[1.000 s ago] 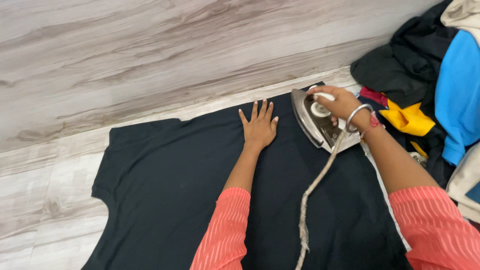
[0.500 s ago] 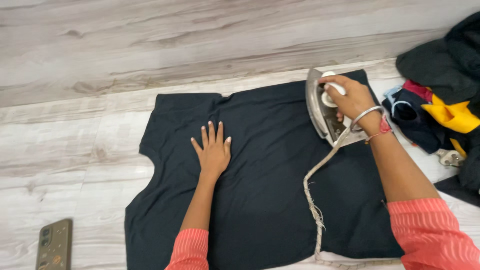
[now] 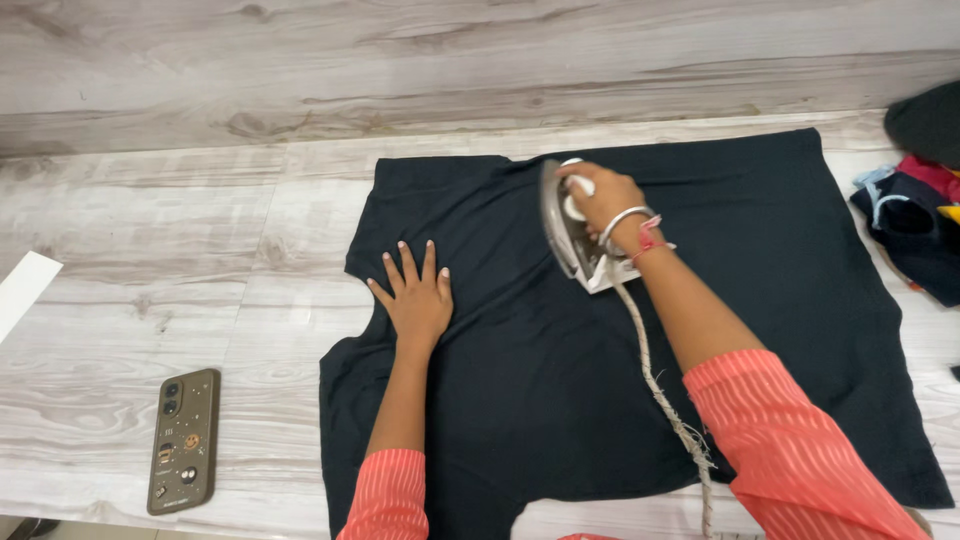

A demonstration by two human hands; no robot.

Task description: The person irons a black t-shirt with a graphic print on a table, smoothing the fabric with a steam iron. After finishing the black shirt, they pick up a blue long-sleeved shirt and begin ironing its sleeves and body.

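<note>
My right hand (image 3: 603, 197) is clenching its fingers around the handle of an iron (image 3: 568, 232) resting on a dark garment (image 3: 560, 340); my left hand (image 3: 413, 298), fingers released, is pressing flat on the garment lying spread across the floor (image 3: 180, 230), a phone (image 3: 184, 440) lying nearby.

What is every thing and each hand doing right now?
Black garment: spread flat on the floor.
Iron: soleplate down on the garment.
Right hand: gripping the iron's handle.
Left hand: open, pressed flat on the garment.
Cord: frayed, trailing across the garment.
Phone: lying on the floor.
</note>
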